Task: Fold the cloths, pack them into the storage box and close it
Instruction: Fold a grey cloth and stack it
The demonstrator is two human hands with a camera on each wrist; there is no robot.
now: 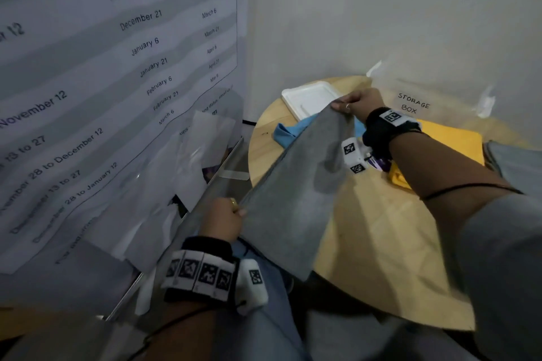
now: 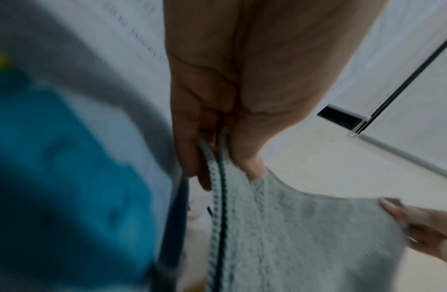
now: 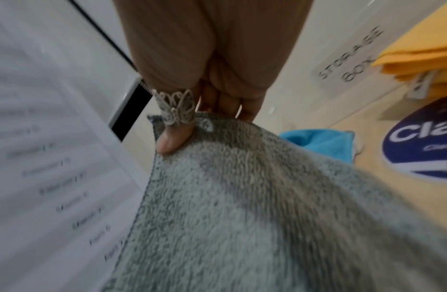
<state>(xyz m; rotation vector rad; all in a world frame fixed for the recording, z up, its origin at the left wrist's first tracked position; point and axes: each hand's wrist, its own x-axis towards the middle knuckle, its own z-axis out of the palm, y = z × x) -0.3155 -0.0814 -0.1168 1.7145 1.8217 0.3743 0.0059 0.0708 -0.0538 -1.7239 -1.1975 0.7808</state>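
Two hands are holding one gray cloth [image 1: 290, 193] taut above the counter [image 1: 381, 237]: the left hand [image 1: 223, 221] and right hand [image 1: 359, 103] are each pinching a corner. One blue cloth [image 1: 289, 132] and one yellow cloth [image 1: 451, 141] are lying beside the one storage box [image 1: 440, 102].

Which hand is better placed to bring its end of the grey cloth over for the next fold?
Probably the right hand: it pinches the grey cloth's far corner above the table, while the left hand holds the near end.

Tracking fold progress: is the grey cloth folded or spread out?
Folded once, it seems: the left hand pinches two stacked edges of the grey cloth, and the right hand holds the far end up.
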